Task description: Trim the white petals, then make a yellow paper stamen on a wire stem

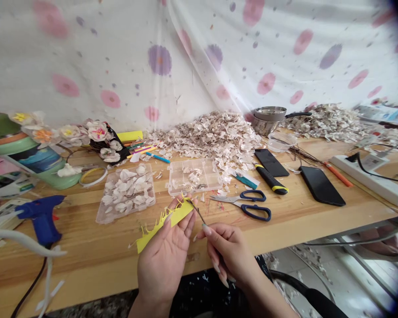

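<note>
A yellow paper strip (pixel 167 226), cut into a fringe along its upper edge, lies across the palm of my left hand (pixel 167 260), with the thumb pressing on it. Between thumb and fingers of my right hand (pixel 223 247) is a thin dark twig (pixel 201 213). The twig's far tip touches the right end of the strip, close to my left fingertips. Beyond my hands lie navy-handled scissors (pixel 254 205), their blades partly apart. Two clear plastic boxes hold pale petals: one box (pixel 99 215) at the left, another (pixel 215 172) in the middle.
A large heap of pale petals (pixel 215 137) spreads along the back. A blue glue gun (pixel 44 218) stands at the left near a green flask (pixel 66 174). At the right are a utility knife (pixel 268 179), two phones, and a white power strip (pixel 371 181).
</note>
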`<state>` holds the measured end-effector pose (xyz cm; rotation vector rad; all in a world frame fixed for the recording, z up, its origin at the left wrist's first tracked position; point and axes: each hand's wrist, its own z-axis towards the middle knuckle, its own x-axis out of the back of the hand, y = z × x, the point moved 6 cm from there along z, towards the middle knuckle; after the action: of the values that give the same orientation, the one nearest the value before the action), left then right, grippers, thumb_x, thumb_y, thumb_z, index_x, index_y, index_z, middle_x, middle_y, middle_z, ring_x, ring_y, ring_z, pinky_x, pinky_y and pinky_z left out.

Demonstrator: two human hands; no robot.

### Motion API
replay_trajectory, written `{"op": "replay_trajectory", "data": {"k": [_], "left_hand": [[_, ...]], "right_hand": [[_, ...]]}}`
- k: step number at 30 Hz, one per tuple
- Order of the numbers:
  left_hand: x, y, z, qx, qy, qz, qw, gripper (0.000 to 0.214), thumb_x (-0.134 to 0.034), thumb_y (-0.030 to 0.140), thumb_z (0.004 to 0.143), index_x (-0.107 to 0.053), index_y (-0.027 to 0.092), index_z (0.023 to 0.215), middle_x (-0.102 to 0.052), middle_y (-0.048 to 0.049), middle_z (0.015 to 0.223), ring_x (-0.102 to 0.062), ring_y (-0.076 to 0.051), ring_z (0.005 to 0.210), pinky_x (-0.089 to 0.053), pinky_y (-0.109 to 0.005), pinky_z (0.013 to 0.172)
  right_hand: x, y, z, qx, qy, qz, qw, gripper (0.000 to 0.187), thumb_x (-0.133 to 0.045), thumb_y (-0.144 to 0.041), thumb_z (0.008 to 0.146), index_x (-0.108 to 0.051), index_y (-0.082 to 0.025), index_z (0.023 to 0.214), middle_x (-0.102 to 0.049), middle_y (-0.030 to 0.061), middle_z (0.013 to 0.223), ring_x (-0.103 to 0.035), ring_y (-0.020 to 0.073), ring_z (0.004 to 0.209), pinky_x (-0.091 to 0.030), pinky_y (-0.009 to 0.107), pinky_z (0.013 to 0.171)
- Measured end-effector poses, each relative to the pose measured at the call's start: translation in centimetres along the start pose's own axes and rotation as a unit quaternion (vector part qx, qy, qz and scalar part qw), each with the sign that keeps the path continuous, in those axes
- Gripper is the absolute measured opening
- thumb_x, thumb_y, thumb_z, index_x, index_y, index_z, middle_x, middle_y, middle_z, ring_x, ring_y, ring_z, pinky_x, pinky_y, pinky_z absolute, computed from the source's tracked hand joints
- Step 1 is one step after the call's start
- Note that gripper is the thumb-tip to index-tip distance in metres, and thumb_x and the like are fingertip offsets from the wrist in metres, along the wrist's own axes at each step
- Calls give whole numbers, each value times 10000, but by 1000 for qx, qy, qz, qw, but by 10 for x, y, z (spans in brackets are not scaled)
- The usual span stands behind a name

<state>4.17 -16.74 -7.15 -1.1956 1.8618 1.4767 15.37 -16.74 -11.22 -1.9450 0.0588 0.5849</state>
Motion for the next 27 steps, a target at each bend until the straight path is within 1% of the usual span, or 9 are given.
{"op": "replay_trajectory", "data": {"k": [2, 5, 11, 15, 17, 20, 22, 24, 27], "left_hand": [[2, 2, 0, -19, -2, 1, 1000, 536, -525, 193, 887, -486, 213, 1421, -614, -144, 1370, -571, -271, 1269, -454, -430, 1084], [7, 0, -2, -22, 29, 0, 999, 508, -504, 196, 911, -499, 275, 1413, -568, -86, 1434, -535, -244, 1307, -391, -420, 1134], [7, -9, -6, -3, 74, -21, 997, 446, -421, 250, 959, -538, 251, 1389, -537, -91, 1463, -481, -239, 1353, -332, -411, 1169], [8, -13, -5, -6, 80, -42, 996, 425, -391, 296, 978, -572, 250, 1360, -546, -92, 1455, -412, -231, 1398, -265, -407, 1196], [12, -13, -5, -22, 64, -41, 997, 411, -417, 294, 967, -600, 265, 1334, -551, -83, 1450, -393, -235, 1409, -254, -417, 1200], [14, -12, -5, -43, -1, -27, 999, 378, -507, 296, 931, -645, 296, 1282, -538, -55, 1464, -352, -240, 1430, -245, -420, 1202], [13, -12, -5, -39, -39, -24, 998, 360, -555, 309, 909, -669, 310, 1250, -517, -35, 1481, -323, -242, 1443, -243, -416, 1203], [13, -12, -5, -33, -39, -35, 998, 340, -563, 323, 899, -695, 306, 1212, -513, -28, 1483, -302, -243, 1451, -235, -417, 1203], [15, -12, -5, -22, 1, -55, 998, 320, -528, 318, 901, -736, 294, 1143, -547, -31, 1453, -294, -246, 1455, -201, -440, 1208]], "right_hand": [[2, -3, 0, 6, 6, 3, 1000, 549, -729, -647, 677, -672, -111, 783, -473, -82, 349, -345, 40, 201, -198, 124, 219], [5, -6, 0, 13, 25, 6, 1000, 540, -741, -638, 670, -676, -112, 772, -462, -83, 339, -329, 34, 201, -183, 120, 223], [3, -6, 2, 20, 59, 3, 998, 599, -763, -692, 585, -671, -114, 713, -434, -83, 326, -293, 18, 213, -187, 120, 237], [2, -5, 1, 31, 75, -12, 997, 638, -741, -751, 540, -640, -128, 640, -426, -75, 328, -294, 20, 220, -182, 128, 245], [2, -4, 0, 41, 78, -30, 996, 633, -719, -761, 566, -609, -139, 598, -426, -68, 343, -314, 25, 232, -184, 133, 255], [3, -3, 0, 79, 80, -68, 991, 609, -673, -728, 674, -526, -156, 527, -418, -59, 370, -334, 27, 261, -193, 138, 280], [4, -3, 1, 111, 83, -87, 987, 603, -643, -694, 740, -480, -164, 502, -411, -56, 381, -329, 24, 279, -196, 144, 296], [4, -3, 2, 131, 86, -100, 983, 598, -622, -673, 776, -468, -167, 498, -411, -52, 391, -328, 27, 292, -197, 151, 304], [4, -2, 2, 139, 94, -109, 980, 583, -606, -659, 799, -480, -168, 511, -417, -48, 401, -345, 36, 299, -199, 157, 307]]}}
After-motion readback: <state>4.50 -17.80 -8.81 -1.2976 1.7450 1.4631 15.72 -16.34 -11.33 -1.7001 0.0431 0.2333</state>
